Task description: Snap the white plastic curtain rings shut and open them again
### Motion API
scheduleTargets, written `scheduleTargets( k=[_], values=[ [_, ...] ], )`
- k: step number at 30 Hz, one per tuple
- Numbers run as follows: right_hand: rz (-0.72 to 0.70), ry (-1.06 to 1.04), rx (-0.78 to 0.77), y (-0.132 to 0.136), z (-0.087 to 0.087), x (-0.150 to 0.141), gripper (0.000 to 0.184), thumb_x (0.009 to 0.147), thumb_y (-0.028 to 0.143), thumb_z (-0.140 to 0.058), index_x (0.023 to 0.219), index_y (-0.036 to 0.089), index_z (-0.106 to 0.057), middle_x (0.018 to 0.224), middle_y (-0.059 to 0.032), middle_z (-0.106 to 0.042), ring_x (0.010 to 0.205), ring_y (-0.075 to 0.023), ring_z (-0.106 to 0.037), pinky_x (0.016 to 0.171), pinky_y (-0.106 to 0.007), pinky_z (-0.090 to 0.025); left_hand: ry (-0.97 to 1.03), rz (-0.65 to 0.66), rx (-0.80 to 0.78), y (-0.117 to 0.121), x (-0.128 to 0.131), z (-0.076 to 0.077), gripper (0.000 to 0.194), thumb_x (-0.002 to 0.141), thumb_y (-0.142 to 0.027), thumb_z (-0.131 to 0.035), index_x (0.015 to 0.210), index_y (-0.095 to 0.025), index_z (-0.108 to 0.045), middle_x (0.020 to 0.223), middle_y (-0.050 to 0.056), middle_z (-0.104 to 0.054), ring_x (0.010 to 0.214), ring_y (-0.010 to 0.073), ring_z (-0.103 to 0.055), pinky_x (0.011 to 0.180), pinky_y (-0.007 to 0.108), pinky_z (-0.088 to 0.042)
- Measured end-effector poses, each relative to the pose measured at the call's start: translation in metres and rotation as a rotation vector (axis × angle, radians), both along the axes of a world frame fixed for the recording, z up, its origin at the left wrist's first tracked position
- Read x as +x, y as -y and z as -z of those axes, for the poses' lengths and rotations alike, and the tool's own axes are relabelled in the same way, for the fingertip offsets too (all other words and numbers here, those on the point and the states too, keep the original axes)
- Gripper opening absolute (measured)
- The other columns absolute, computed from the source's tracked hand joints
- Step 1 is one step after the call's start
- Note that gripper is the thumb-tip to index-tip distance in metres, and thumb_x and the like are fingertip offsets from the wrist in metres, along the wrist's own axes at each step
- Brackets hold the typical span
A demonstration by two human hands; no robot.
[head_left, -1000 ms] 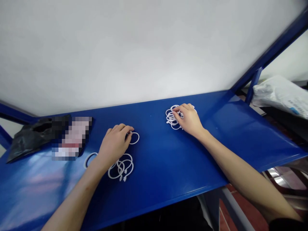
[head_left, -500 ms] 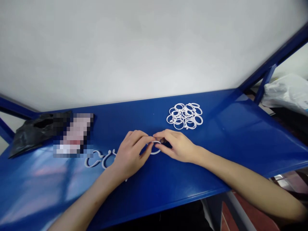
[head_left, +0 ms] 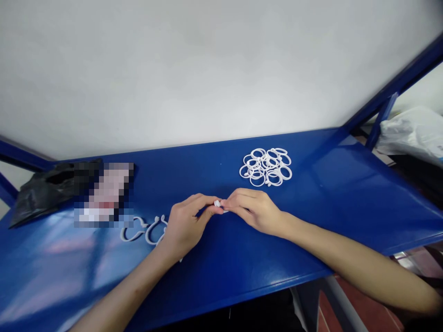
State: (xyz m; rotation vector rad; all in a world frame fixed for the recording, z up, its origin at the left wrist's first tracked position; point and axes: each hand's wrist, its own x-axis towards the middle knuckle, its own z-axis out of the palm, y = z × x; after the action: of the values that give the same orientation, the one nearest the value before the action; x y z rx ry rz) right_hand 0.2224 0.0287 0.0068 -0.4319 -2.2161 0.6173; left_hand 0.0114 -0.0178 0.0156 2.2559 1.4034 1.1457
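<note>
Between my two hands is a white plastic curtain ring [head_left: 217,203], mostly covered by fingers, with a small knobbed part showing. My left hand [head_left: 189,221] pinches it with thumb and fingertips from the left. From the right, my right hand [head_left: 254,210] grips it the same way, its fingertips nearly meeting the left ones. Left of my left wrist lie opened curtain rings [head_left: 132,237], partly hidden by that hand. Beyond my right hand sits a pile of closed white curtain rings [head_left: 258,179].
The blue table [head_left: 277,258] runs back to a pale wall [head_left: 221,69]. At the left lie a black plastic bag [head_left: 38,191] and a blurred-out pinkish item [head_left: 109,189]. Blue frame posts [head_left: 380,120] rise at the right, near a clear plastic bag [head_left: 411,133].
The ring between my hands has turned from a visible loop to mostly hidden behind my fingertips. Both hands have closed tighter around it. The pile and the opened rings stay put.
</note>
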Motion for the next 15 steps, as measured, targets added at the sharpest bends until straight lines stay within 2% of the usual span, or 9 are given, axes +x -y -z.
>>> scheduleTargets(
  k=[6, 11, 15],
  values=[
    [0.013, 0.051, 0.075, 0.008, -0.004, 0.002, 0.019, 0.102, 0.012, -0.049, 0.104, 0.015, -0.068, 0.093, -0.0077, -0.074, 0.085, -0.0141, -0.070, 0.075, -0.028, -0.060, -0.004, 0.037, 0.143, 0.008, 0.005, 0.003, 0.018, 0.095, -0.011, -0.058, 0.095, -0.021, -0.073, 0.084, 0.000, -0.078, 0.071, 0.0124, -0.073, 0.068, 0.023, -0.058],
    [0.060, 0.041, 0.197, 0.012, -0.005, 0.002, 0.023, 0.101, 0.009, -0.047, 0.106, 0.016, -0.067, 0.092, -0.0055, -0.075, 0.082, -0.0135, -0.070, 0.073, -0.027, -0.060, -0.013, 0.105, 0.213, 0.010, 0.003, 0.002, 0.027, 0.096, -0.007, -0.056, 0.110, -0.023, -0.072, 0.085, 0.000, -0.079, 0.081, 0.0145, -0.075, 0.072, 0.027, -0.059],
    [0.062, 0.014, 0.295, 0.014, -0.005, 0.003, 0.023, 0.101, 0.008, -0.046, 0.106, 0.014, -0.067, 0.092, -0.0069, -0.076, 0.080, -0.0144, -0.070, 0.071, -0.027, -0.060, 0.012, 0.146, 0.229, 0.011, 0.005, -0.001, 0.027, 0.094, -0.005, -0.058, 0.106, -0.023, -0.073, 0.089, 0.000, -0.080, 0.084, 0.0143, -0.076, 0.073, 0.026, -0.060]
  ],
)
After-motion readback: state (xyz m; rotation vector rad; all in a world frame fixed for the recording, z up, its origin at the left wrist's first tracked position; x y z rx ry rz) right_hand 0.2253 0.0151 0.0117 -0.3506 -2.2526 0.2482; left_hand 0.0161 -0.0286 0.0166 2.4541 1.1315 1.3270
